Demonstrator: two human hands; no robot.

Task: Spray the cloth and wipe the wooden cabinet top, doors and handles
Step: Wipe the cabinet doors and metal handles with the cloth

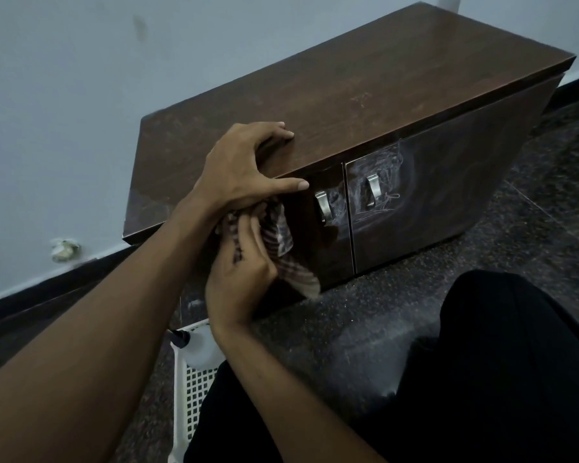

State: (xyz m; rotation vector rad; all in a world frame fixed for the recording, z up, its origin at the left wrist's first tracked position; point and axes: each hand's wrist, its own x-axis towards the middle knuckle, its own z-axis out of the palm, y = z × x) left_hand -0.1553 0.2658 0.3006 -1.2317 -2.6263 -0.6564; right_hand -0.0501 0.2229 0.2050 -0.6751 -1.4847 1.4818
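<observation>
A low dark wooden cabinet (365, 95) stands against the pale wall, with two doors and two metal handles (324, 207) (372, 190). White scribble marks cover the right door (448, 182). My left hand (244, 168) rests spread on the cabinet's front top edge, fingers on top and thumb over the left door. Just below it, my right hand (241, 272) is shut on a striped cloth (281, 248) pressed against the left door, left of its handle. A white spray bottle (198, 349) lies in a basket under my right forearm.
A white perforated basket (191, 396) sits on the dark speckled floor (365, 329) in front of the cabinet's left end. My dark-clothed knee (498, 362) fills the lower right. A dark skirting strip (47, 295) runs along the wall.
</observation>
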